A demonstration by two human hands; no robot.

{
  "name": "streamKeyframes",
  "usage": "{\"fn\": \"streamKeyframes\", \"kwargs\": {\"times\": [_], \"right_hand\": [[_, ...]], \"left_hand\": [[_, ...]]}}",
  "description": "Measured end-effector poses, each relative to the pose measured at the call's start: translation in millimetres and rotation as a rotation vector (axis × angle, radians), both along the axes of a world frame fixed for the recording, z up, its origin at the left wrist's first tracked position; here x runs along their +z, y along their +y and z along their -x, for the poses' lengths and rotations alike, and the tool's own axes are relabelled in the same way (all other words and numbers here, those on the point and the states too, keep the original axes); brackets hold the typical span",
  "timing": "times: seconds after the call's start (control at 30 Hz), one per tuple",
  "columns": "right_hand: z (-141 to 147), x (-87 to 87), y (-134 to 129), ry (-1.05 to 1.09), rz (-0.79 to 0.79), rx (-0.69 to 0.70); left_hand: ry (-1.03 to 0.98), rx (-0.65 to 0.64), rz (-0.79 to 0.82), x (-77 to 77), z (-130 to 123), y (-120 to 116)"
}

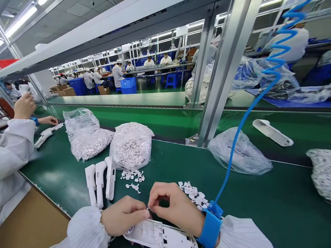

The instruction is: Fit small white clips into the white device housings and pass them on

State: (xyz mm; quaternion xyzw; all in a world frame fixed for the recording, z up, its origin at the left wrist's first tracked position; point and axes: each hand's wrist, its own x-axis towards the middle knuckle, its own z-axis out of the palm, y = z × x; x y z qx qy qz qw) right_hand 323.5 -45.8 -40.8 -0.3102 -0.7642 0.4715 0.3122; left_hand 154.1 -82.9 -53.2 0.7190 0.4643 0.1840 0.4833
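Note:
An open white plastic housing (163,237) lies on the green table near its front edge, its inside facing up. My left hand (125,215) is closed at the left end of the housing, thumb and forefinger pressed together. Just right of it, my right hand (175,207) pinches a tiny white piece (148,209) above the housing; the fingertips of both hands nearly meet there. A blue wrist strap (210,228) with a coiled blue cord is on my right wrist. Small white parts (194,194) are scattered behind my right hand.
Several white handle-shaped shells (100,180) lie left of more loose parts (133,178). Bags of small parts (131,146) stand behind them. A metal post (225,67) rises at the table's back, by a plastic bag (240,151). At left, a co-worker's hand (25,105) is raised.

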Motion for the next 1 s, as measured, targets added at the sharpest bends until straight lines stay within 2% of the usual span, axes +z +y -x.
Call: {"fn": "streamKeyframes", "kwargs": {"times": [0.1, 0.27, 0.37, 0.6, 0.67, 0.8, 0.9, 1.0], "right_hand": [[-0.1, -0.5, -1.1, 0.013, 0.053, 0.007], [-0.9, -7.3, 5.5, 0.013, 0.159, 0.022], [-2.4, -6.6, 7.5, -0.009, 0.143, 0.075], [-5.8, -3.9, 11.3, -0.023, 0.032, 0.129], [-5.5, -0.4, 10.7, -0.019, 0.005, 0.092], [-6.8, 9.6, -0.3, -0.015, -0.062, -0.086], [-8.6, 6.6, -15.4, -0.054, -0.214, -0.122], [-8.8, -6.2, -26.4, -0.110, -0.421, -0.101]], "left_hand": [[-0.003, -0.024, 0.026, -0.5, -8.8, 8.8], [-0.042, 0.033, 0.090, -3.0, -7.4, 7.7], [-0.057, 0.071, 0.156, -6.5, -6.0, 8.2], [-0.149, 0.136, 0.300, -7.8, -10.2, 9.5], [-0.185, 0.165, 0.335, -7.3, -11.7, 7.9], [-0.260, 0.303, 0.356, -6.7, -14.9, 3.6], [-0.301, 0.407, 0.363, -6.1, -17.6, 1.2], [-0.323, 0.437, 0.380, -5.5, -19.5, 0.0]]}}
